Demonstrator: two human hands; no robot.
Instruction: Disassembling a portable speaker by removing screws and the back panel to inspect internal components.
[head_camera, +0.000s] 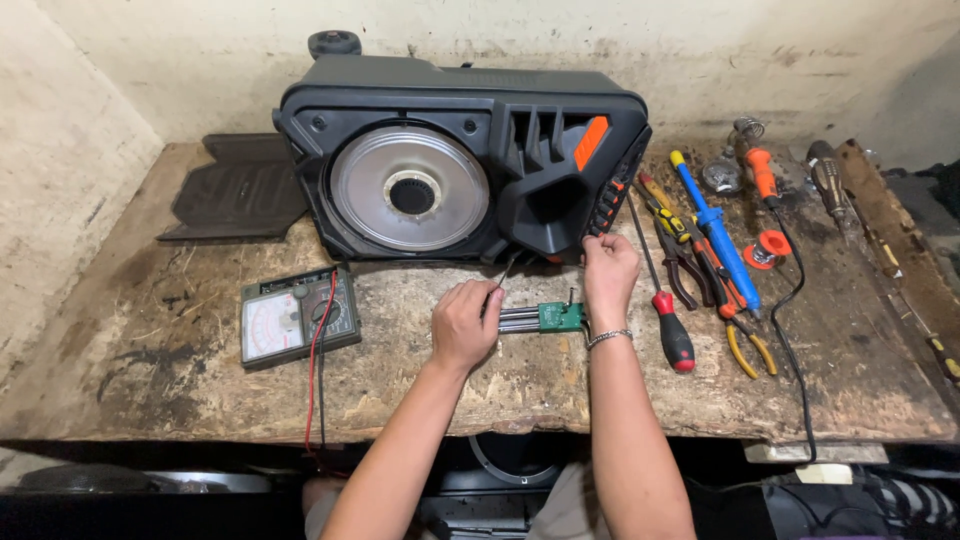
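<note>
A large black portable speaker lies on its side on a worn wooden bench, its silver cone facing me. In front of it lies a small green circuit board with a flat grey ribbon cable. My left hand rests on the ribbon end and grips a thin dark tool that points up toward the speaker. At the speaker's lower right corner, just above the board, my right hand touches the casing with its fingers curled; a bracelet sits on that wrist.
An analogue multimeter with red and black leads lies left. To the right lie a red-handled screwdriver, pliers, a blue tool, an orange soldering iron and a solder spool. A black grille panel lies at back left.
</note>
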